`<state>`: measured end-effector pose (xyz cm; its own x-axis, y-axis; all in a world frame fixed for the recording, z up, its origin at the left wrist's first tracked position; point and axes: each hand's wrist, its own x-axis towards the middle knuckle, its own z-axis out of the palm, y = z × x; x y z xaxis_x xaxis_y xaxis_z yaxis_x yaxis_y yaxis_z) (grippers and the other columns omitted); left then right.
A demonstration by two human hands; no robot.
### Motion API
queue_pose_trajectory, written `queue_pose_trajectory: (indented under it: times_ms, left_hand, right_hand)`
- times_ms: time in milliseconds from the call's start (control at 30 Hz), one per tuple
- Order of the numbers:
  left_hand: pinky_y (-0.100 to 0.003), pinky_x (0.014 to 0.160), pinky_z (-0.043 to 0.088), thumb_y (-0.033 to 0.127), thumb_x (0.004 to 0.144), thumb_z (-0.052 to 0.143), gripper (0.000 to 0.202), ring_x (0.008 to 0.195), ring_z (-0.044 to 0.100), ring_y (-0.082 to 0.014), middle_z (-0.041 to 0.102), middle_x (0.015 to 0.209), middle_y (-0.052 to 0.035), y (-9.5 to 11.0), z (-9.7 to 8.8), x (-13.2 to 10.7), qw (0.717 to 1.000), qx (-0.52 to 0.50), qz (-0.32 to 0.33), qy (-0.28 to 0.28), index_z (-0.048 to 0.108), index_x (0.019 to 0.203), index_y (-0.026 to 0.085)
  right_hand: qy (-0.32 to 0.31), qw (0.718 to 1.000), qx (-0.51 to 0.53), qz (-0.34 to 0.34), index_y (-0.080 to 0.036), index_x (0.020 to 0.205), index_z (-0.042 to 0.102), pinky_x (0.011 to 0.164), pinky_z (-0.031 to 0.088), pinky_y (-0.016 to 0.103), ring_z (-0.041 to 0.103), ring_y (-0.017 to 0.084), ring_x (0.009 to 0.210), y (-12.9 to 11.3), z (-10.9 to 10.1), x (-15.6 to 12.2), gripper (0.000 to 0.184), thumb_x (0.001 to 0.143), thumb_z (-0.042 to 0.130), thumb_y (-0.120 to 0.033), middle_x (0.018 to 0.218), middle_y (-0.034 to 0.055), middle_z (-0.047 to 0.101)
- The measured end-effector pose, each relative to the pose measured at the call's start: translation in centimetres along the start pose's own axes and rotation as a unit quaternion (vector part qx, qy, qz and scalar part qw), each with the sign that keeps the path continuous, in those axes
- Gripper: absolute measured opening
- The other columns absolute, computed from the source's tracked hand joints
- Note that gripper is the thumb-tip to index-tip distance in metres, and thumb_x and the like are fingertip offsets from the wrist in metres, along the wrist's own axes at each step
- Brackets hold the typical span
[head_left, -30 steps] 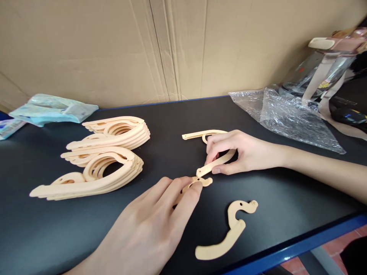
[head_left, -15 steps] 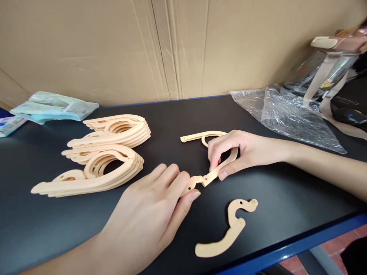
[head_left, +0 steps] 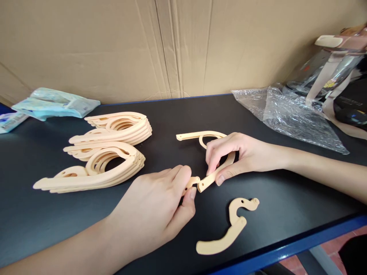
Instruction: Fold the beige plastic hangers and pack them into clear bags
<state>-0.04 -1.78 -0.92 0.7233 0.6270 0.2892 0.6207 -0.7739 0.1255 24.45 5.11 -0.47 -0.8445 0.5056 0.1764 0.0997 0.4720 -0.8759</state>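
Note:
My left hand (head_left: 160, 206) pinches a small cream plastic hanger piece (head_left: 189, 185) between thumb and fingers; most of that piece is hidden. Its thin tip meets or nearly meets the holed end of a cream folding hanger (head_left: 207, 181). My right hand (head_left: 235, 156) is closed on that hanger's near arm, while its far arm points left above the table. Close to the front edge lies a loose S-shaped cream hanger piece (head_left: 226, 238), a hook joined to a short arm. Two stacks of folded hangers, a near stack (head_left: 94, 179) and a far stack (head_left: 120, 130), sit on the left.
The black table (head_left: 166, 118) has a blue edge and backs onto cardboard (head_left: 114, 49). A clear plastic bag (head_left: 289, 114) lies at the right, beside a strapped clear bottle (head_left: 318, 68). Light-blue packets (head_left: 54, 105) rest at the back left.
My left fingers have curled further around the small piece, hiding more of it. The hanger in my right hand has shifted slightly left and down at its holed end.

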Motion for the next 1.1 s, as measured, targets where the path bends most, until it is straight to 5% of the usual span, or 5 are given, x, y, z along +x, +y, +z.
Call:
queue_pose_trajectory:
  times_ms: [267,600,1100]
  left_hand:
    - [-0.026,0.043,0.025,0.048,0.105,0.028,0.035,0.042,0.048,-0.0125,0.046,0.059,0.0078,0.1,0.5,-0.3,0.999,0.045,-0.01,0.017,0.03,0.079,0.025]
    - [-0.025,0.041,0.028,0.041,0.107,0.029,0.034,0.04,0.049,-0.0116,0.047,0.057,0.0078,0.1,0.5,0.0,0.999,0.037,0.004,0.029,0.034,0.078,0.024]
    - [-0.031,0.037,0.031,0.028,0.107,0.024,0.045,0.037,0.053,-0.0163,0.047,0.051,0.0035,1.1,-0.4,0.3,0.982,0.174,0.07,0.015,0.05,0.07,0.02]
  right_hand:
    - [0.005,1.0,0.002,0.004,-0.013,0.089,0.077,0.074,0.053,0.021,0.061,0.009,0.08,-0.5,0.4,0.1,0.012,0.079,0.08,-0.018,0.085,0.0015,0.069]
    - [0.013,1.0,0.012,0.022,-0.015,0.089,0.077,0.073,0.054,0.021,0.061,0.009,0.078,-0.5,0.4,0.1,0.011,0.079,0.08,-0.018,0.086,0.0005,0.068]
    - [-0.007,1.0,0.003,0.013,-0.013,0.09,0.077,0.071,0.049,0.023,0.059,0.01,0.075,-0.4,0.5,0.1,0.015,0.078,0.081,-0.022,0.083,0.0007,0.07]
